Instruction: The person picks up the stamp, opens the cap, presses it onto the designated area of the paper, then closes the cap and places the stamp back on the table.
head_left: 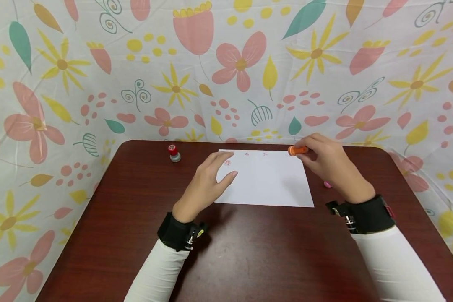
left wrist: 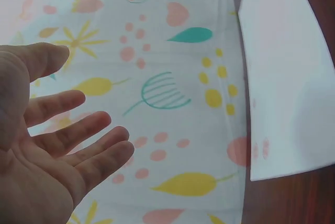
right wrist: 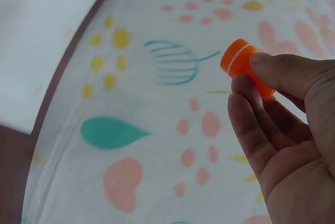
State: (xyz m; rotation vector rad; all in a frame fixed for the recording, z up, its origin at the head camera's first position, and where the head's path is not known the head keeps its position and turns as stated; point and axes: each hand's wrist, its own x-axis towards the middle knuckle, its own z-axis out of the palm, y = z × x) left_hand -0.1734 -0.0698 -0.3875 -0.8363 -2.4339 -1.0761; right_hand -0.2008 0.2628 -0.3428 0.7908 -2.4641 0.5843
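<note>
A short orange cylindrical stamp point(head_left: 297, 150) of smooth, glossy appearance, ringed by a thin pale line, is pinched between the thumb and fingers of the right hand point(head_left: 330, 161). The stamp is held raised at the far right corner of the paper point(head_left: 264, 184); its pale round face is shown in the left wrist view. The left hand point(head_left: 205, 182) is held over the paper's left edge, fingers released and spread. The paper is flat, white and rectangular; small red prints point(head_left: 227, 162) are borne along its far edge. A red-and-grey cylinder point(head_left: 174, 153) is stood upright to the left. A pink object point(head_left: 327, 184) is partly hidden by the right hand. The surface point(head_left: 226, 260) is dark reddish-brown, lightly glossy and round-cornered. It is backed by a lightly creased white cloth point(head_left: 196, 96), patterned with flowers and leaves.
</note>
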